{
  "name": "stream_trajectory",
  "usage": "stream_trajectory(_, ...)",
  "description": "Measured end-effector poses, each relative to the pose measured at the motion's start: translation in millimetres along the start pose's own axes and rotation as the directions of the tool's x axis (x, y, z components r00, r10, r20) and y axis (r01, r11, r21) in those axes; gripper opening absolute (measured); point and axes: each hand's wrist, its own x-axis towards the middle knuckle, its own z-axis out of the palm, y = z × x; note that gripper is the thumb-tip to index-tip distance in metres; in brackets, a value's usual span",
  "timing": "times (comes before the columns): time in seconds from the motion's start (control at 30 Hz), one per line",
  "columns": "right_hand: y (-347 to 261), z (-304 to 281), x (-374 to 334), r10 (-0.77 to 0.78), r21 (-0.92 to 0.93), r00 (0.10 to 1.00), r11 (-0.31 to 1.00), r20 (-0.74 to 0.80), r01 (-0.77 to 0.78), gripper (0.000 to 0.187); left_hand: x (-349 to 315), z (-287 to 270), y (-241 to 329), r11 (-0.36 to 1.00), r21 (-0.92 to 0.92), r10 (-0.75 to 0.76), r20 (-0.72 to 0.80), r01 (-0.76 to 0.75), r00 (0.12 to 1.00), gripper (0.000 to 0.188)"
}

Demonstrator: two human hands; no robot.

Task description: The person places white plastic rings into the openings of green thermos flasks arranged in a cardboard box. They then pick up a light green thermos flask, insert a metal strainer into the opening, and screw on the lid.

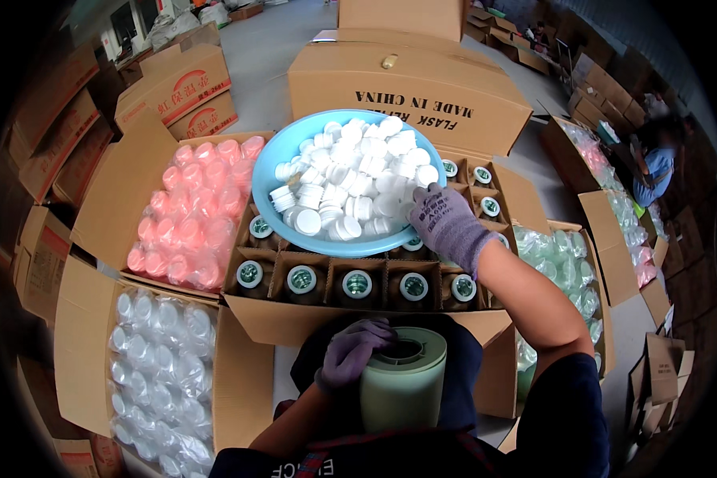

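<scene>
My left hand (pixel 350 350), in a grey-purple glove, curls over the top rim of a pale green flask body (pixel 402 390). The flask body stands upright close to me, with a round hole in its top. At the right rim of a light blue basin (pixel 327 248), my gloved right hand (pixel 448 225) bends its fingers in by a pile of white plastic caps (pixel 366 163). Its fingertips are partly hidden, so what they hold is unclear. Beneath the basin, a divided carton (pixel 295 315) holds several glass flask liners (pixel 357 284) with pale ring tops.
Left of the carton are boxes of wrapped pink flask parts (pixel 191 215) and wrapped clear-white ones (pixel 163 350). Wrapped green ones (pixel 562 267) fill a box at right. A large carton (pixel 410 80) stands behind the basin. Another person (pixel 653 163) is at the far right.
</scene>
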Motion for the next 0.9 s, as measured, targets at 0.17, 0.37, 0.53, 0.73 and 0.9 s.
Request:
stream_trajectory(0.17, -8.6, -44.8, 15.1, 0.006, 0.182, 0.837, 0.977, -0.548, 0.112, 0.037, -9.1, -7.4, 4.9, 1.000, -0.021, -0.007, -0.043, 0.006, 0.999, 0.019)
stream_trajectory(0.37, -65.1, -44.5, 163.2, -0.123, 0.395, 0.887, 0.862, -0.445, 0.318, 0.028, 3.7, -4.1, 6.0, 0.997, -0.066, -0.029, 0.061, 0.033, 0.998, 0.022)
stream_trajectory(0.53, -106.9, -71.9, 188.6, -0.161, 0.290, 0.931, 0.921, -0.328, 0.262, 0.027, -6.6, -15.8, 18.5, 0.998, -0.051, -0.030, -0.005, 0.029, 1.000, 0.032)
stream_trajectory(0.73, -49.5, -73.3, 115.8, 0.152, 0.267, 0.690, 0.962, -0.707, 0.062, 0.014, -7.4, -12.2, 15.1, 1.000, 0.001, -0.008, 0.016, 0.008, 1.000, 0.031)
stream_trajectory(0.9, 1.5, -48.7, 69.9, 0.667, 0.848, 0.524, 0.384, -0.529, 0.367, 0.015, 1.6, 8.1, 18.9, 0.992, 0.098, -0.077, -0.022, 0.079, 0.997, 0.033)
